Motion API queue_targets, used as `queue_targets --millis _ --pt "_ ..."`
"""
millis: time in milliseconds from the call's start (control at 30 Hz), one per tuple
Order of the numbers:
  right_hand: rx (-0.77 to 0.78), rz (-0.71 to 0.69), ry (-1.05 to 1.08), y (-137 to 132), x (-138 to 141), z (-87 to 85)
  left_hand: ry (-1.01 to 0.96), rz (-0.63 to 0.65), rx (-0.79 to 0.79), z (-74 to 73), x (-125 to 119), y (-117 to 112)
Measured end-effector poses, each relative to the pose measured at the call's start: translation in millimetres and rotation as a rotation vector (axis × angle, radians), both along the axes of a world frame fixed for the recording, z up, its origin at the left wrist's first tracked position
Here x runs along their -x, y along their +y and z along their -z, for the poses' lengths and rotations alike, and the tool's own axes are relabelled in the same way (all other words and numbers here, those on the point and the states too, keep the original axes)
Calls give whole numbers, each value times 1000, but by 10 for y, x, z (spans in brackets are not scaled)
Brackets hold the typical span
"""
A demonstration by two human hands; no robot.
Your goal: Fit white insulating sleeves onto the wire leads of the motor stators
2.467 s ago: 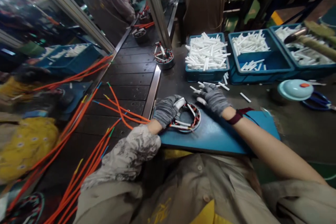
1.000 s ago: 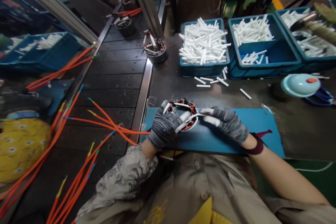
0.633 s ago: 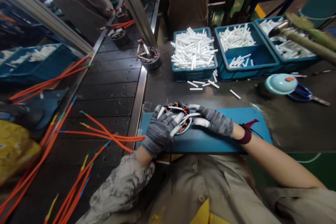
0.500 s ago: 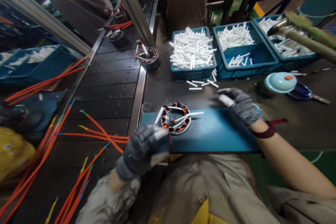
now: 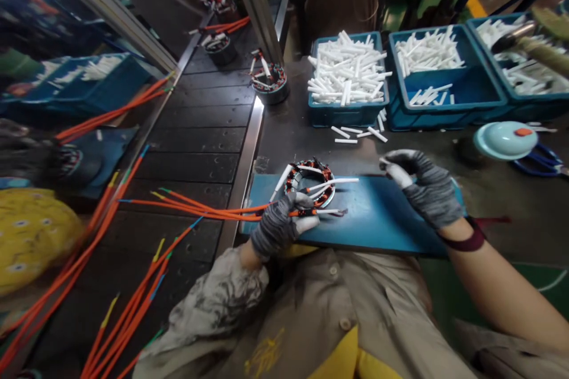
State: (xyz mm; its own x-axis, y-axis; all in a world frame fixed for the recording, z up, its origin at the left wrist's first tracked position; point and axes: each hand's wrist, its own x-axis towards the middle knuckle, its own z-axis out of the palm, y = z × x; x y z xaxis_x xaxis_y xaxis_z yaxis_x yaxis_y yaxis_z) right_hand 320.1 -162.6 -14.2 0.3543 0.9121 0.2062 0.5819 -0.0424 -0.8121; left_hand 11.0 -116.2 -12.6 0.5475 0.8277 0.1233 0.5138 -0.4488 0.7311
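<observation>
A motor stator [image 5: 328,173], a ring with black and orange windings, lies on a blue mat [image 5: 371,213]. White sleeves [image 5: 281,182] stick out from it on both sides. My left hand [image 5: 276,226], in a grey glove with pale fingertips, is closed on orange lead wires [image 5: 231,213] at the near side of the stator. A wire end with a white sleeve [image 5: 328,211] and a dark tip points right from the fingers. Over the mat's right part, my right hand [image 5: 424,189], also gloved, pinches thumb and forefinger together; anything between them is too small to make out.
Blue bins hold white sleeves: a full one [image 5: 349,112], a divided one [image 5: 448,118] and another at right. Loose sleeves [image 5: 359,133] lie before them. A light-blue lidded container [image 5: 504,141] and blue-handled pliers [image 5: 540,160] sit right. More stators [image 5: 271,95] stand on the slatted line, left.
My left hand has moved right to the stator's near edge and closed on the orange wires, drawing them across. My right thumb and forefinger have come together. The view has shifted slightly left.
</observation>
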Motion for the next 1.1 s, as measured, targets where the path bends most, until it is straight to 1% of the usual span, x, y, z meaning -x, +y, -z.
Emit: queue_targets --millis 33,100,167,233,300,367,433,500,567,633,700,767,833,867,900,933,967,1000,1033,1100 --pt "-8 -46 54 -83 85 -24 -18 1 -1 11 -33 8" --pt "-6 -107 94 -199 159 0 -32 22 17 20 -34 14" --pt "17 -64 24 -216 80 97 -33 31 31 19 -3 8" --pt "73 31 -136 -136 -130 218 -35 24 36 20 14 -4" --pt "167 53 -353 11 -394 310 -39 4 48 34 7 -16" --pt "253 56 -554 188 -602 346 -41 -15 74 57 -11 -24" --pt "265 56 -658 384 -682 337 -53 -24 92 78 -25 -27" --pt "253 42 -668 601 -633 315 -65 -23 103 88 -28 -28" --pt "285 39 -629 828 -521 299 -65 -21 113 82 -25 -30" --pt "285 76 -524 1006 -410 288 -62 -21 115 71 -20 -36" --pt "225 115 -388 1055 -323 267 -63 -21 101 70 -17 -46" --pt "161 123 -283 916 -239 225 -52 -22 78 89 -19 -54" --pt "125 80 -175 605 -136 152 -37 -17 50 120 -20 -57" --pt "59 31 3 410 -76 106 -35 -10 32 136 -18 -55" --pt "38 -38 181 209 -11 58 -37 -2 15 150 -16 -53" --pt "68 -112 319 17 58 14 -46 6 -5 160 -12 -49" --pt "106 -173 401 -152 128 -21 -57 15 -24 165 -8 -47" --pt "128 -210 430 -290 197 -41 -68 24 -38 164 -3 -44" --pt "153 -235 455 -391 262 -45 -78 32 -48 158 0 -43" --pt "188 -254 495 -490 372 -10 -93 46 -54 139 3 -46"
